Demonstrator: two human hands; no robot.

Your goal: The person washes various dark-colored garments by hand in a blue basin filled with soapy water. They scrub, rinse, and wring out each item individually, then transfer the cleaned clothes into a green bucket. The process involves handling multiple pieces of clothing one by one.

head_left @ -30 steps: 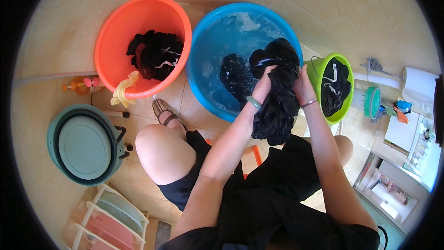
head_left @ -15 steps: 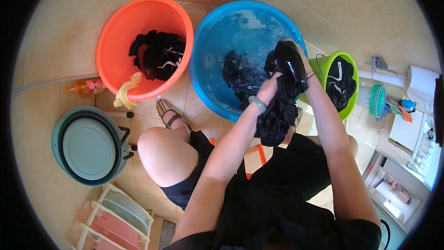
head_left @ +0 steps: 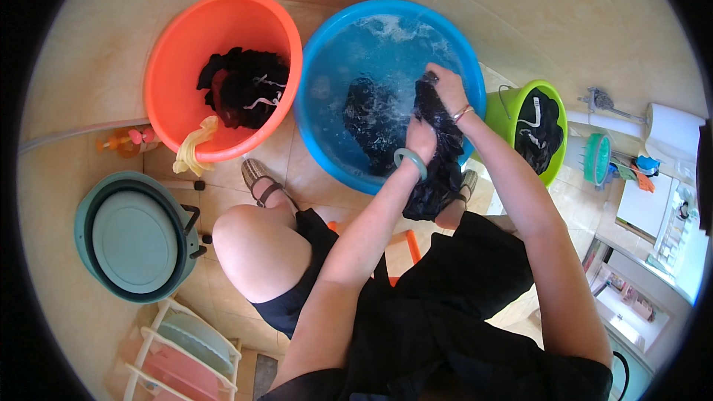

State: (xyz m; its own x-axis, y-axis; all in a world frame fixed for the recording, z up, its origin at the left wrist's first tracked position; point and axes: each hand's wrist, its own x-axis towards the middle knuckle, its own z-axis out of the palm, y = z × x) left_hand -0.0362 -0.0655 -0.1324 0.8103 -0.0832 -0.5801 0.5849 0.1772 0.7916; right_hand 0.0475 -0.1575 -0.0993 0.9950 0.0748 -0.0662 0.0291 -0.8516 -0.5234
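- Head view: the black garment (head_left: 443, 151), bulky half a second ago, is now pulled narrow between the left hand (head_left: 421, 138) and right hand (head_left: 448, 91), perhaps squeezed.
- Both hands grip it; its end hangs below them, past the blue basin's (head_left: 390, 6) rim.
- Left of them, another dark cloth (head_left: 364, 113) lies in water (head_left: 334, 67); just right, the green bucket (head_left: 506, 118) limits the space.

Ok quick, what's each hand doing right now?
Left hand: closed, holding the black cloth.
Right hand: closed, holding the same black cloth.
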